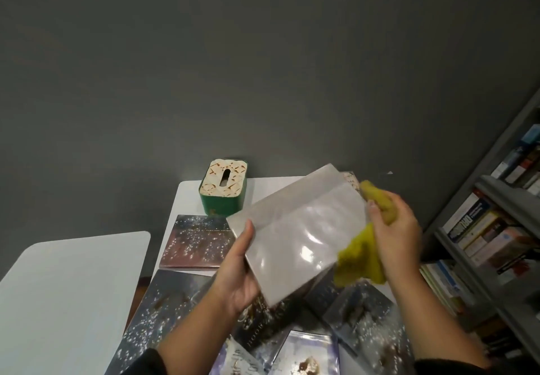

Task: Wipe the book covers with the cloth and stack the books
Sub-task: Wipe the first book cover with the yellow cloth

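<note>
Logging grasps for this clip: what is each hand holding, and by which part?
The left hand grips the grey book by its lower left corner, thumb on the cover. The right hand holds the bunched yellow cloth at the book's right edge.

A tissue box (223, 188) stood at the back of the table (187, 196); books (198, 241) lay before it, and a bookshelf (493, 243) was to the right.

The room is dim, with soft light from above and no hard shadows. Bright glare patches sit on the glossy grey book (304, 228), and the yellow cloth (362, 257) is smeared by motion blur. Wide-angle distortion tilts the bookshelf (496, 243) at the right edge.
</note>
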Action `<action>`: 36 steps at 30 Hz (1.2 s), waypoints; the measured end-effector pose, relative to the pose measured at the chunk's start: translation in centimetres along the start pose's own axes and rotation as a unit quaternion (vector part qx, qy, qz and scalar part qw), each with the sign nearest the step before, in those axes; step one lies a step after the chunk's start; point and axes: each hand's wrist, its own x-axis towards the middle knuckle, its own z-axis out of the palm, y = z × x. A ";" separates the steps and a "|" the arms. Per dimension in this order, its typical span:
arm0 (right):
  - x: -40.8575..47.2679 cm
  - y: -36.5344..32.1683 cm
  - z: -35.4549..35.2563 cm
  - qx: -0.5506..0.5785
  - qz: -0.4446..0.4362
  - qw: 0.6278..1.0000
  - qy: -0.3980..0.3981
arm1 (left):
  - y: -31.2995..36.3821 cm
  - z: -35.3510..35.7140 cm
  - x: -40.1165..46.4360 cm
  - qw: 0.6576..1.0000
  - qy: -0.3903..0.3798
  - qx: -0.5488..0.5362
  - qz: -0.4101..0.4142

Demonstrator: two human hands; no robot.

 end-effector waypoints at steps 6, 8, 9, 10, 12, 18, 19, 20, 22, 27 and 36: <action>-5.4 -1.7 3.6 -0.223 -0.221 0.947 -0.075 | 0.7 1.7 0.4 0.996 0.028 0.048 0.066; -9.4 -2.7 5.2 -0.250 -0.295 0.910 -0.148 | 0.6 1.6 0.8 0.996 0.026 0.060 0.053; -11.1 -3.2 5.6 -0.246 -0.322 0.896 -0.182 | 0.5 1.7 0.6 0.997 0.023 0.056 0.044; -12.1 -3.6 5.6 -0.234 -0.344 0.886 -0.205 | 0.4 1.6 0.6 0.998 0.020 0.052 0.038; -10.8 -3.6 5.2 -0.221 -0.372 0.875 -0.217 | 0.4 1.5 0.3 0.998 0.008 0.045 0.035; -0.7 -0.8 3.9 -0.210 -0.181 0.948 -0.155 | 0.5 2.1 -0.3 0.995 0.046 0.070 0.057; -0.1 -1.0 3.8 -0.224 -0.160 0.950 -0.146 | 0.4 2.1 -0.4 0.995 0.046 0.074 0.057; -0.2 -1.5 4.0 -0.240 -0.145 0.949 -0.145 | 0.4 2.1 -0.5 0.994 0.044 0.077 0.058; -1.9 -2.9 4.7 -0.247 -0.153 0.944 -0.153 | 0.5 2.2 -0.5 0.994 0.047 0.082 0.062; -9.3 -5.1 6.7 -0.228 -0.324 0.894 -0.209 | 0.4 2.3 -0.5 0.996 0.025 0.051 0.062; 1.0 -2.3 5.1 -0.171 -0.202 0.959 -0.098 | -0.3 2.0 -1.3 0.981 0.063 0.169 0.071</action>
